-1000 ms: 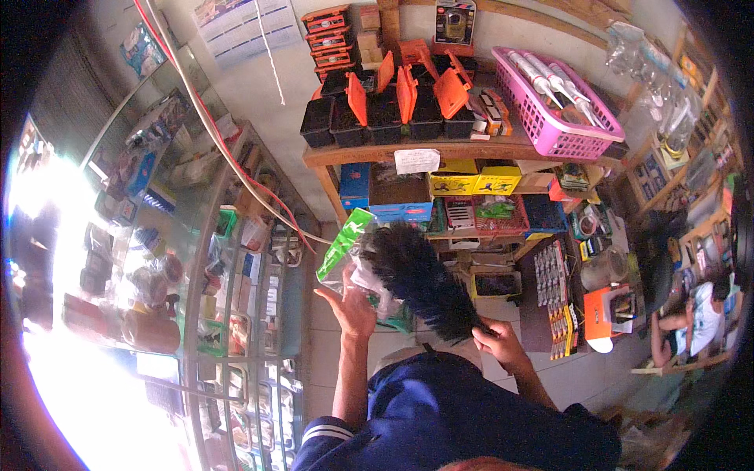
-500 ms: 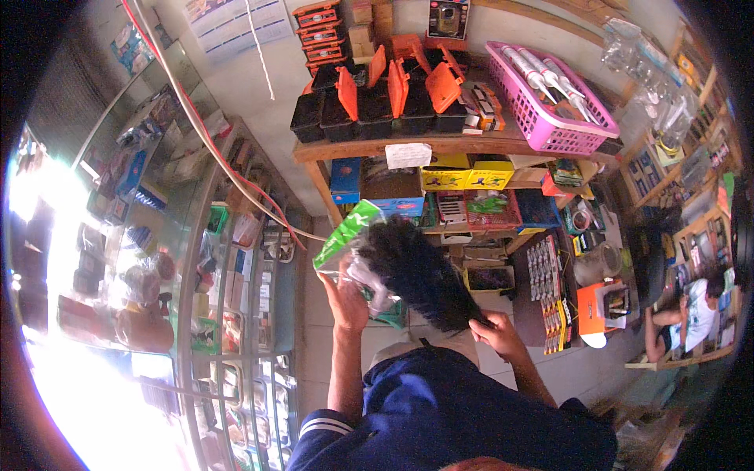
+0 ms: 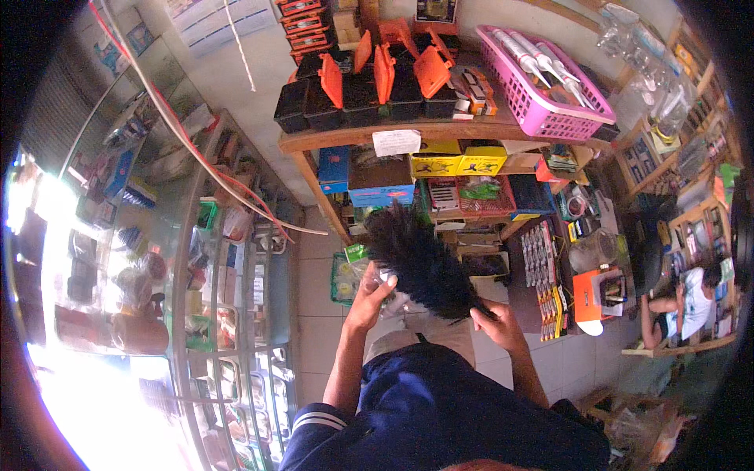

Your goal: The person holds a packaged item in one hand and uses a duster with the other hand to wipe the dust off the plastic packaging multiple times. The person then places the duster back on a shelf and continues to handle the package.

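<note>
A black, fluffy feather duster (image 3: pixel 420 265) slants across the space before my body. My right hand (image 3: pixel 500 323) is closed round its narrow lower-right end. Behind the duster's bushy part, my left hand (image 3: pixel 367 300) grips a clear plastic packet with a green top (image 3: pixel 357 252), its thumb pressed on the front. The duster hides most of this packet, so its contents cannot be made out. The bristly tip of the duster comes up close to a blue box (image 3: pixel 381 195) on the lower shelf.
Black bins (image 3: pixel 361 108) with orange lids and a pink basket (image 3: pixel 542 110) of white nozzle tubes stand on the wooden shelf (image 3: pixel 338 138). Glass cabinets (image 3: pixel 212 275) line the left. A cable (image 3: pixel 181 132) hangs there. Another person (image 3: pixel 691 302) sits at the far right.
My left hand has lowered the packet and tilted it, so its green top is now mostly behind the duster. The duster has moved slightly down and left with my right hand.
</note>
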A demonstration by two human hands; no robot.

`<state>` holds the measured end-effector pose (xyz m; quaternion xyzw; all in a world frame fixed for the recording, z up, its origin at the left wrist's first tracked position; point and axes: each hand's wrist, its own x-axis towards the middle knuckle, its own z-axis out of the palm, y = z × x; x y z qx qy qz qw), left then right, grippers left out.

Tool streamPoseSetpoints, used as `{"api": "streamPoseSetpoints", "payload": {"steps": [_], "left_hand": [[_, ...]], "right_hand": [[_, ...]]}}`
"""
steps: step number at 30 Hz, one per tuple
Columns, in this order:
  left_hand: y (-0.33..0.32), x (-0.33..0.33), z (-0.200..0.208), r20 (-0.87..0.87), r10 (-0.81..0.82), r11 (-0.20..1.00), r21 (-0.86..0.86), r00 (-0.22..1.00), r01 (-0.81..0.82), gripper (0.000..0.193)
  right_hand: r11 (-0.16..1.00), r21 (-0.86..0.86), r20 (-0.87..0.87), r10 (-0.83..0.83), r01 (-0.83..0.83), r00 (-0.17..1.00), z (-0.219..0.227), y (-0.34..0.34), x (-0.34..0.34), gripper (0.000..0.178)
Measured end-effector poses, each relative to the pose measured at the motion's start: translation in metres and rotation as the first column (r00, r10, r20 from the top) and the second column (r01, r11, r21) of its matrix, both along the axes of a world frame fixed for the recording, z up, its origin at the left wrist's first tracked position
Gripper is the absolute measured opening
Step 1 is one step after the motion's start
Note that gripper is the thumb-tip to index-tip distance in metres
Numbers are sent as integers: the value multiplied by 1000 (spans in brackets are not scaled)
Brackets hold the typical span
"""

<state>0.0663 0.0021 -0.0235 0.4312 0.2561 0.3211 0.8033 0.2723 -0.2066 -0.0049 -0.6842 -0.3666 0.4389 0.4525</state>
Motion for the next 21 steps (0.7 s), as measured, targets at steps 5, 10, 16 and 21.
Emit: {"api": "streamPoseSetpoints", "payload": {"steps": [5,10,16,21], "left_hand": [[5,0,-2,-7,-91,995,-33,996,90,55],[7,-1,-58,-356,-441,867,69,824,494,64],[-11,37,-18,135,-796,533,-307,590,789,68],[-8,32,5,-362,-670,598,254,648,760,59]], "right_hand": [[992,-79,46,-100,103,994,-7,-36,21,29],[971,-206,230,-71,120,971,24,-44,27,37],[986,-164,455,66,10,888,62,-16,26,41],[993,116,494,-50,-9,868,71,-20,35,27]]}}
